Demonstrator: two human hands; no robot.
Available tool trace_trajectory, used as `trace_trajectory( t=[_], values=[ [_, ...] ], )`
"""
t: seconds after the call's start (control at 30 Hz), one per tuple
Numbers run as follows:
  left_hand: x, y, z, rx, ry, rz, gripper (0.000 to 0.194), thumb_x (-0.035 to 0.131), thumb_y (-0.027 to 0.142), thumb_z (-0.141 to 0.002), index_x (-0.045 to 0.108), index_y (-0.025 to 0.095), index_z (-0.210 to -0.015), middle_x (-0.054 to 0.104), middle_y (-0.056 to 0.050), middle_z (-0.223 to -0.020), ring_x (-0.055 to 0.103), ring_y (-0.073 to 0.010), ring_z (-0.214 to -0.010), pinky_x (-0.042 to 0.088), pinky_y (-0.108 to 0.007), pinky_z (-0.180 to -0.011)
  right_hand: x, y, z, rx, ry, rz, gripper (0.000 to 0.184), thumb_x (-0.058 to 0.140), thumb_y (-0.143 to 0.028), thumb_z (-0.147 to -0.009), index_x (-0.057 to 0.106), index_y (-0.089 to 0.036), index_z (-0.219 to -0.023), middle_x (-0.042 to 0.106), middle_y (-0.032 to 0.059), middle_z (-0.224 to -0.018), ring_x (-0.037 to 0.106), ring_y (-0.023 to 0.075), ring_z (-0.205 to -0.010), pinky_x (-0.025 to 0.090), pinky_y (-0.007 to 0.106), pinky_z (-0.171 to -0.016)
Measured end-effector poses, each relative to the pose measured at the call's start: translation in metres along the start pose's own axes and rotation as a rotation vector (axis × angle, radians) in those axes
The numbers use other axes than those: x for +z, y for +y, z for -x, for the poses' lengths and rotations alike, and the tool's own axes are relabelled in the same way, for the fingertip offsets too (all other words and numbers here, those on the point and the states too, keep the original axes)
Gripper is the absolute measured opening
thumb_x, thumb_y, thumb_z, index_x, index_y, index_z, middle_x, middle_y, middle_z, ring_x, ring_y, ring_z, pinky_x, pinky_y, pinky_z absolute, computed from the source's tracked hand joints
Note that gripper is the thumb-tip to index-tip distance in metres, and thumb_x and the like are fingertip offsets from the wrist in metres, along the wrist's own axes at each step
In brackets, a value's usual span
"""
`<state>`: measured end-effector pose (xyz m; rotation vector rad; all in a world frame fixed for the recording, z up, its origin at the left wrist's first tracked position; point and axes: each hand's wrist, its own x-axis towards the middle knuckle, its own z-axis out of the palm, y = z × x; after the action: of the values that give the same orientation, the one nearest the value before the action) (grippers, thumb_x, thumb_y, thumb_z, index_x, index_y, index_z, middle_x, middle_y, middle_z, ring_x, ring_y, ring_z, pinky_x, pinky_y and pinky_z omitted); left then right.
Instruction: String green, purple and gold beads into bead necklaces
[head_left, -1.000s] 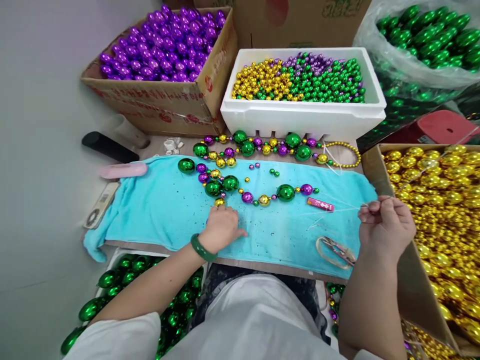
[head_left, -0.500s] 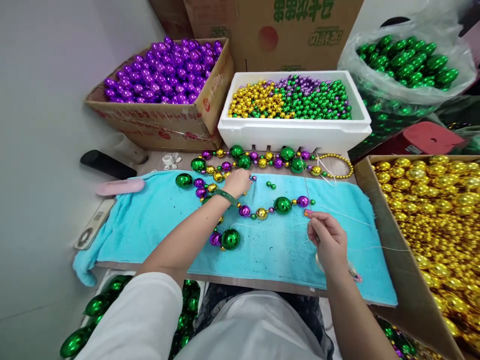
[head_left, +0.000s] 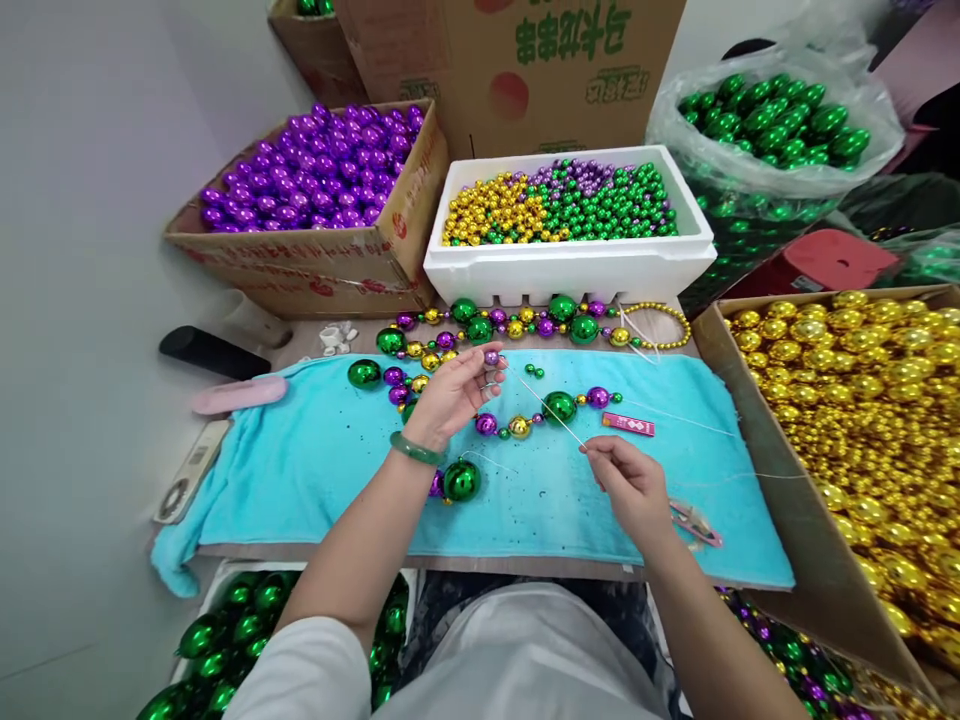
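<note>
My left hand (head_left: pixel 465 390), with a green bangle (head_left: pixel 417 448) at the wrist, is raised over the towel and pinches a small purple bead (head_left: pixel 492 358). A thin, straight needle-like wire (head_left: pixel 547 408) runs from that bead to my right hand (head_left: pixel 624 478), whose thumb and fingertips are closed on its near end. Below it lies a strand of green, purple and gold beads (head_left: pixel 559 407), partly covered by my left hand. Two small green beads (head_left: pixel 535 370) rest just beyond. A pink packet (head_left: pixel 628 424) is on the towel beside my right hand.
Behind the blue towel (head_left: pixel 300 480) stand a carton of purple beads (head_left: pixel 300 245) and a white foam box (head_left: pixel 570 270) of small beads. A carton of gold beads (head_left: pixel 795 470) borders the right. Pink-handled snips (head_left: pixel 696 524) lie near my right wrist.
My left hand has turned over and come up with the small purple bead. My right hand has lowered, and the wire now slants toward the bead. The pink packet is uncovered.
</note>
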<state>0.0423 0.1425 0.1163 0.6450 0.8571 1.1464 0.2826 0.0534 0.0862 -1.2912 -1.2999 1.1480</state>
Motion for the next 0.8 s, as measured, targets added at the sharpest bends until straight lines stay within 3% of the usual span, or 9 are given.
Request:
trace_trajectory(
  t=[0.37, 0.8],
  values=[
    [0.003, 0.002, 0.019, 0.029, 0.052, 0.1, 0.019, 0.071, 0.026, -0.081, 0.067, 0.015, -0.095, 0.07, -0.003, -0.083, 0.065, -0.0084, -0.068, 0.052, -0.019, -0.06, 0.009, -0.004, 0.009, 0.0, -0.043, 0.048, 0.021, 0.06, -0.036, -0.081, 0.067, -0.017, -0.076, 0.04, -0.0036, -0.052, 0.032, 0.0088, -0.046, 0.024, 0.023, -0.042],
    [0.004, -0.001, 0.023, 0.043, 0.052, 0.144, 0.024, 0.078, 0.026, -0.073, 0.065, 0.015, -0.09, 0.07, -0.003, -0.082, 0.065, -0.0105, -0.068, 0.052, -0.021, -0.06, 0.01, -0.004, 0.01, 0.001, -0.054, 0.098, 0.025, 0.056, -0.037, -0.082, 0.066, -0.015, -0.078, 0.041, -0.0036, -0.053, 0.033, 0.0077, -0.046, 0.025, 0.023, -0.044]
  ],
)
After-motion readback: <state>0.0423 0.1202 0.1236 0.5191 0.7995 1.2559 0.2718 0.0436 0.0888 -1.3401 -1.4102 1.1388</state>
